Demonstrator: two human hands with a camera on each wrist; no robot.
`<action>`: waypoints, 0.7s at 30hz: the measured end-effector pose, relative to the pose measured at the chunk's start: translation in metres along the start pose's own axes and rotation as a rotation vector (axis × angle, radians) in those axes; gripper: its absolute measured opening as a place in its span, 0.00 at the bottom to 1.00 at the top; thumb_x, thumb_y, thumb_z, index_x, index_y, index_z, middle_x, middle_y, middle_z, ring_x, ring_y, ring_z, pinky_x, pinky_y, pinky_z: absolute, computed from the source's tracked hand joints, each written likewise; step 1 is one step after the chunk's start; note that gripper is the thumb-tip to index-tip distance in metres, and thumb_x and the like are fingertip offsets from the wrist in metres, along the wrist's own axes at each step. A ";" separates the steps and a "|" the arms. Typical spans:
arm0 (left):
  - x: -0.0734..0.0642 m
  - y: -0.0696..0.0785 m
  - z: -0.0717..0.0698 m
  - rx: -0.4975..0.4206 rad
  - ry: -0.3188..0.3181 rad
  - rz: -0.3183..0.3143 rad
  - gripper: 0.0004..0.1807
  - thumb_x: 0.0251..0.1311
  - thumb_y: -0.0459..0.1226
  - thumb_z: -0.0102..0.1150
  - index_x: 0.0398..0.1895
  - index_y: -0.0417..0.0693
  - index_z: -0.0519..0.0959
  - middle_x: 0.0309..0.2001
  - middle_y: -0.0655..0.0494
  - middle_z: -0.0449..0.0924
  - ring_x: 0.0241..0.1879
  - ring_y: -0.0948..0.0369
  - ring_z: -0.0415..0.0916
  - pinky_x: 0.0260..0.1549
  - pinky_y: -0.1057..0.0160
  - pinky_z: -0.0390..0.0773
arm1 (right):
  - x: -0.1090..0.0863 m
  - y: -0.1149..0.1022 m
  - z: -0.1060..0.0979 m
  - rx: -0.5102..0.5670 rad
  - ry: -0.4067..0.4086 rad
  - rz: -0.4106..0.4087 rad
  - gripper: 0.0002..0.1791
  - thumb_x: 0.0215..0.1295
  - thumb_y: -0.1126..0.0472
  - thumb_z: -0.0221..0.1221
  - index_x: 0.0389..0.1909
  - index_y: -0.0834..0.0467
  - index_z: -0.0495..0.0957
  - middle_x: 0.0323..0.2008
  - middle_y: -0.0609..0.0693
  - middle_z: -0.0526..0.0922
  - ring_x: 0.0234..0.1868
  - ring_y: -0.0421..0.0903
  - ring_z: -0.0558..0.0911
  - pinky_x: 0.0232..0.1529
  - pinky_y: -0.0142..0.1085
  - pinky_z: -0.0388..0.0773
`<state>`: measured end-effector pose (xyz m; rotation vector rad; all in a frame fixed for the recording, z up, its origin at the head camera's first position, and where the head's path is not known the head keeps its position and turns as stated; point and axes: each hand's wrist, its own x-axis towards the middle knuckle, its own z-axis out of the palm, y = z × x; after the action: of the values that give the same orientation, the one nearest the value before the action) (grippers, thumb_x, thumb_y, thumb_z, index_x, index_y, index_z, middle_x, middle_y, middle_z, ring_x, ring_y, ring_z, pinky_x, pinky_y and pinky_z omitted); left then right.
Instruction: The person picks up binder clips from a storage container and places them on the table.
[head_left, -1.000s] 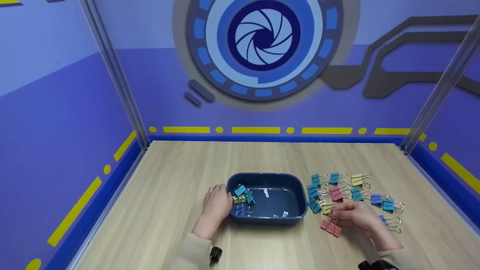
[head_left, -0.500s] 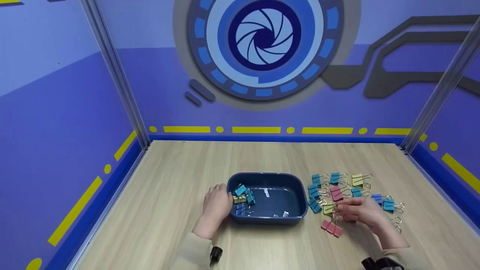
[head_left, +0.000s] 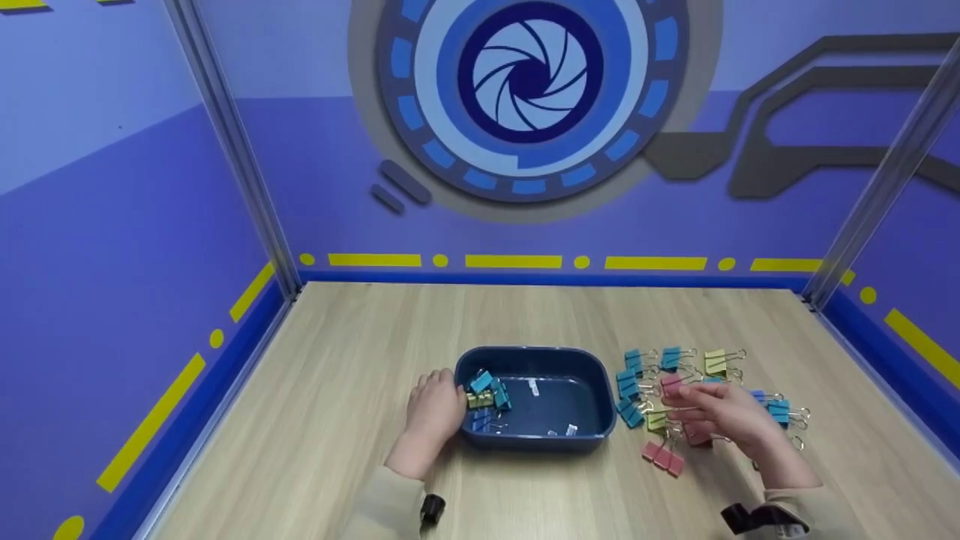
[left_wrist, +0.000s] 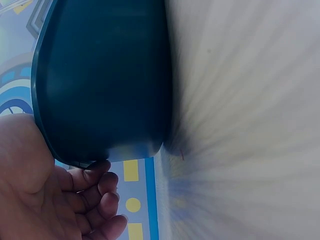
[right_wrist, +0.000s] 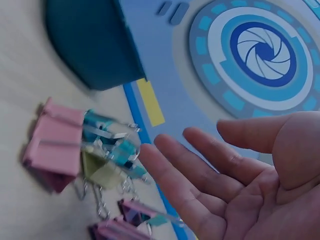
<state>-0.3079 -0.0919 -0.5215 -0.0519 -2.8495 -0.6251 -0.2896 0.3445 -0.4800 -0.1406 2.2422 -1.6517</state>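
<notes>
Nearest to me, two pale sleeves (head_left: 382, 502) come in, one at left and one at right. A little farther, on the right part of the table (head_left: 360, 337), lies a pink binder clip (head_left: 663, 458). Just beyond it hangs the right hand (head_left: 724, 416): its fingers are straight and a little apart, and I see nothing held in them. A second pink clip (head_left: 698, 433) shows partly under these fingers, with a yellow clip (head_left: 656, 421) to its left. The left hand (head_left: 435, 405) touches the left end of the dark blue box (head_left: 536, 444); I cannot tell whether its thumb grips the rim. In the left part of this box I find some teal clips (head_left: 500, 394), a gold-yellow clip (head_left: 480, 399) and a blue clip (head_left: 481, 418), and a white slip (head_left: 533, 387) lies near the middle. Right of the box, farther than the right hand, there are other teal clips (head_left: 670, 358) and a pale yellow clip (head_left: 715, 363). Behind the table stands a purple wall (head_left: 315, 180) with a round emblem (head_left: 529, 75).
</notes>
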 end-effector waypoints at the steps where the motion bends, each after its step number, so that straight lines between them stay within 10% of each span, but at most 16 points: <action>1: 0.000 0.000 0.000 0.000 0.002 0.000 0.17 0.69 0.39 0.56 0.51 0.33 0.78 0.46 0.39 0.82 0.49 0.44 0.78 0.49 0.45 0.77 | 0.001 -0.002 0.001 0.002 -0.005 -0.011 0.29 0.80 0.49 0.49 0.67 0.70 0.72 0.59 0.58 0.84 0.52 0.43 0.88 0.52 0.39 0.85; 21: 0.000 0.000 0.001 -0.010 0.006 -0.005 0.17 0.69 0.39 0.56 0.51 0.33 0.78 0.48 0.38 0.82 0.51 0.43 0.77 0.50 0.44 0.76 | 0.039 -0.049 0.067 0.069 -0.158 -0.087 0.35 0.80 0.48 0.50 0.71 0.73 0.64 0.65 0.65 0.78 0.56 0.46 0.87 0.55 0.35 0.82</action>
<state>-0.3082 -0.0914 -0.5226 -0.0444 -2.8413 -0.6394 -0.3098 0.2573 -0.4602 -0.3425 2.0864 -1.6969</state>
